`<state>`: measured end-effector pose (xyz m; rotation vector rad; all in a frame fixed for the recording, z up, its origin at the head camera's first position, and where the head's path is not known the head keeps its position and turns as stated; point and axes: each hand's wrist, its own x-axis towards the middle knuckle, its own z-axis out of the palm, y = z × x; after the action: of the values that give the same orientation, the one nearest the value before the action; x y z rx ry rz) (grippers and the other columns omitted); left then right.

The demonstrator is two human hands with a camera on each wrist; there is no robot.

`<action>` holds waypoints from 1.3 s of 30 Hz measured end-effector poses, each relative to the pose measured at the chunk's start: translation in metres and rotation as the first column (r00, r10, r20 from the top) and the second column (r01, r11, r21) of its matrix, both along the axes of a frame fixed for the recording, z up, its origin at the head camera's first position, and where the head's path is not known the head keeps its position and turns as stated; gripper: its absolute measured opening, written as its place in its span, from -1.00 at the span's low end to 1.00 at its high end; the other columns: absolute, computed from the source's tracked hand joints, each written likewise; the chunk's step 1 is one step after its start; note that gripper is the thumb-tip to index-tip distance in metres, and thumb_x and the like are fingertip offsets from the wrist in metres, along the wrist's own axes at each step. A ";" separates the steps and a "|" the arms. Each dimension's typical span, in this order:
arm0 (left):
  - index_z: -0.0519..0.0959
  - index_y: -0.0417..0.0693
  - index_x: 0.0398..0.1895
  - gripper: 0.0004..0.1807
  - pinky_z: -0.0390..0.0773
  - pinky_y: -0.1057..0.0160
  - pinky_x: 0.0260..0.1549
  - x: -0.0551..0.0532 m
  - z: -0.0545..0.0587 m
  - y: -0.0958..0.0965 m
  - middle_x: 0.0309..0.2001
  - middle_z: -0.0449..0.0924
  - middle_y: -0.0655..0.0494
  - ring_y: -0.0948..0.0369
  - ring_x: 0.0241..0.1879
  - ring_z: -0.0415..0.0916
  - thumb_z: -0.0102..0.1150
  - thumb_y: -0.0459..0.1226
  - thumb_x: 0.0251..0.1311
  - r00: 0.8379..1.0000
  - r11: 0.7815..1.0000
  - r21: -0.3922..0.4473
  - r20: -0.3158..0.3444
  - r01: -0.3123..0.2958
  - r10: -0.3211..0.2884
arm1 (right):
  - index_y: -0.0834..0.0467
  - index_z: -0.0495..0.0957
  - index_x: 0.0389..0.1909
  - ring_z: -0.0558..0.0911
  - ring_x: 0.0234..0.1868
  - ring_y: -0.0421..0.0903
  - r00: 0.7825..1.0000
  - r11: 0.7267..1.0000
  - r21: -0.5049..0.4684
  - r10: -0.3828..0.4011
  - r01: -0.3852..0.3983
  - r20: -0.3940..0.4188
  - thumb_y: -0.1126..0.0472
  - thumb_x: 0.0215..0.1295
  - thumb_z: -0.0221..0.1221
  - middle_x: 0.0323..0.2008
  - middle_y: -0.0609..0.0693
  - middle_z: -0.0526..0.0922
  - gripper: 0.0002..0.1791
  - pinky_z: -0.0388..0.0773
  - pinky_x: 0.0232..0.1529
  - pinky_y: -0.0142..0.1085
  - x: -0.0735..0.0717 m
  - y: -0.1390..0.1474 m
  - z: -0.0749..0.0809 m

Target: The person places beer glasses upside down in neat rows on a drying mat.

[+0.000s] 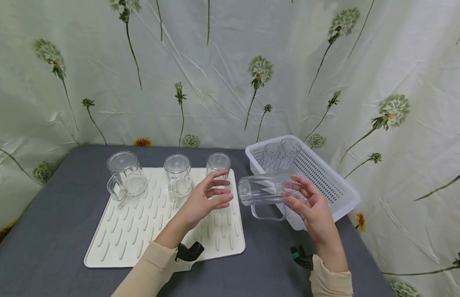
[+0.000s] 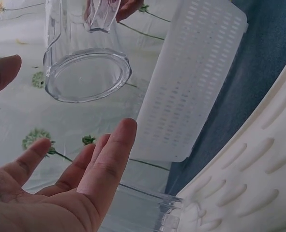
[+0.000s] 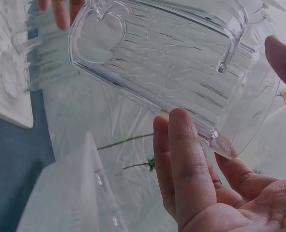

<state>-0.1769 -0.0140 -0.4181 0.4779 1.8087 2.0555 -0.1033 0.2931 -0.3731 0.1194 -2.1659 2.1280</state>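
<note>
mug (image 1: 261,190) in right grip (image 1: 314,208); basket (image 1: 322,175) holds perhaps two glasses (image 1: 273,159)

This looks like a domestic corner: a dark-covered table (image 1: 41,231) set against hanging cloth (image 1: 222,82) with a dandelion print, creased and draped round the back and sides. The wares are kitchen ones — clear mugs (image 1: 177,163), a white ridged drying mat (image 1: 122,231), a slotted plastic basket (image 1: 317,167). Home or homely studio, I can't say — the cloth screens everything behind.
</note>
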 end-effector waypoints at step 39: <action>0.39 0.01 0.53 -0.35 0.82 0.05 0.00 0.014 -0.011 -0.009 0.31 0.38 -0.18 0.06 0.13 0.63 0.36 -0.31 0.42 0.996 0.984 0.159 0.039 0.075 -0.082 | 0.14 0.29 0.51 0.77 0.17 -0.10 0.990 0.977 -0.165 0.138 -0.138 -0.010 0.27 0.48 0.26 0.28 0.05 0.64 -0.35 0.75 0.07 -0.32 0.002 -0.035 -0.036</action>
<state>-0.1625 -0.0232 -0.4294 0.5326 1.5829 2.1466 -0.1016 0.2580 -0.4091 0.2614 -2.0255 2.3737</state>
